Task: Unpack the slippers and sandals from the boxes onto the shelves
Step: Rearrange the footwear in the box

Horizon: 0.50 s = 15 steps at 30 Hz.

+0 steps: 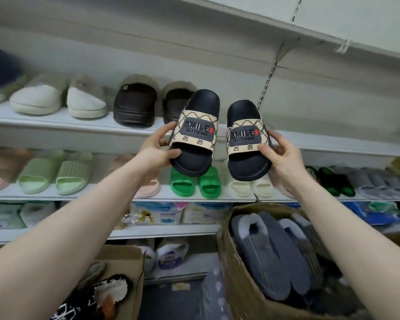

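I hold up a pair of black slide sandals with beige patterned straps marked SMILE, in front of the upper shelf (56, 122). My left hand (156, 147) grips the left sandal (195, 135) by its side. The right sandal (247, 144) is gripped at its outer edge by my right hand (281, 155). Both sandals are tilted, toes up, level with the shelf's front edge. Below right, an open cardboard box (238, 273) holds several grey fur-lined slippers (270, 255). A second box (125, 257) at lower left holds black and white fuzzy slippers (97, 296).
The upper shelf carries white furry slippers (56, 98) and dark brown clogs (135, 103); its stretch to the right of them is bare. The shelf below (102, 195) has light green slides (53, 174), bright green slides (195, 183) and cream slides (252, 187). Lower down lie packaged goods (157, 213).
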Motion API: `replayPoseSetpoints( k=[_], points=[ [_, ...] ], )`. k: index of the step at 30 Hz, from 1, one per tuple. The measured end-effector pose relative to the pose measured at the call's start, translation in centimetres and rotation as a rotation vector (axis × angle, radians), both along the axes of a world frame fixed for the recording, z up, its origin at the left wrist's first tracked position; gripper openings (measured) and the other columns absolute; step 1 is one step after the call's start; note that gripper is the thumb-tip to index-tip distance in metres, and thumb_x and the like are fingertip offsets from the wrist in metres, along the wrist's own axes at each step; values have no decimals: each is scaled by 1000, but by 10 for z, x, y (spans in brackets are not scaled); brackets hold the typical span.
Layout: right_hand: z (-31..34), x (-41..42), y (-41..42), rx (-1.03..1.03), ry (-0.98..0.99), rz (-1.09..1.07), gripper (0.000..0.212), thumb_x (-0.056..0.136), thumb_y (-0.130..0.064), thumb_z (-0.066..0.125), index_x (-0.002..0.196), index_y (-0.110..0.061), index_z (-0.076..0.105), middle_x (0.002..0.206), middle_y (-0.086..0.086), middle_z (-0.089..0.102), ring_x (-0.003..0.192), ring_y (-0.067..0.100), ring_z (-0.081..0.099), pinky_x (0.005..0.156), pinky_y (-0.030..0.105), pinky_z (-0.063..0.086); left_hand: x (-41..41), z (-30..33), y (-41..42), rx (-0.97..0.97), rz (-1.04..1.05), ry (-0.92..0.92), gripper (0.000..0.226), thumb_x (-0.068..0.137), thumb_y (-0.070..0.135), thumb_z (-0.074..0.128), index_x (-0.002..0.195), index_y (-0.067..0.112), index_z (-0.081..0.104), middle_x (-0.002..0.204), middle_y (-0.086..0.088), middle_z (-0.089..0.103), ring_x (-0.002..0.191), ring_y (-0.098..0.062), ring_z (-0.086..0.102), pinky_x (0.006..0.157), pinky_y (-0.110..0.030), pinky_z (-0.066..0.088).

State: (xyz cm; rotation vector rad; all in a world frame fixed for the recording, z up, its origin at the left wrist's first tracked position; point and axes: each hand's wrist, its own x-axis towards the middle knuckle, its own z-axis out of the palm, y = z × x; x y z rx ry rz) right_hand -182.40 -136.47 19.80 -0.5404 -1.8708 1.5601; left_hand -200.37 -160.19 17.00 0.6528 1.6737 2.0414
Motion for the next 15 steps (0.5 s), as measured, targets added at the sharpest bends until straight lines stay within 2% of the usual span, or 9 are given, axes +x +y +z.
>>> replayPoseSetpoints(
  k=[1,2,4,7,10,12,13,15],
  points=[
    [5,-1,16,2,-16,4,67,72,-37,84,133,-26,58,110,18,70,97,26,70,82,39,59,1,6,18,-16,10,3,71,83,-21,51,138,24,46,93,-7,60,83,-21,59,67,-31,52],
    [8,-2,34,19,-48,-2,59,83,-27,77,137,-21,54,106,17,70,86,19,71,71,31,60,2,11,36,-21,17,-2,71,83,-20,52,139,24,47,92,-8,60,82,-23,58,68,-32,50],
    [13,-3,65,6,-75,-18,45,94,-10,64,136,-17,53,91,8,69,66,6,70,51,21,53,2,18,69,-35,42,-32,70,83,-19,53,137,25,48,93,-9,60,80,-22,58,69,-34,51],
    [11,-13,108,-2,-136,-42,41,95,-10,63,134,-18,54,83,4,66,52,2,65,40,16,45,1,17,112,-65,85,-82,67,84,-18,54,134,26,50,100,-8,62,83,-22,59,63,-31,53],
    [3,-27,141,-40,-176,-58,42,94,-12,65,134,-16,57,85,3,67,62,10,66,43,18,47,-1,12,143,-89,119,-128,62,86,-17,52,135,21,50,107,-11,62,91,-27,59,64,-34,55],
    [0,-34,154,-49,-184,-40,43,93,-14,66,135,-17,57,93,7,70,72,14,66,53,24,54,-6,7,157,-102,164,-155,56,89,-13,51,135,20,50,109,-13,62,92,-28,60,64,-33,57],
    [-2,-40,160,-48,-193,-32,43,93,-16,67,135,-17,58,99,9,71,76,16,68,59,28,58,-6,8,161,-120,191,-137,52,91,-9,51,135,18,50,111,-13,62,94,-27,61,70,-34,58],
    [-4,-51,169,-4,-229,-40,45,91,-27,69,134,-20,58,114,8,68,90,19,69,73,36,60,-9,9,168,-174,247,-11,46,93,-1,51,136,13,50,118,-12,62,105,-27,60,93,-41,52]
  ],
)
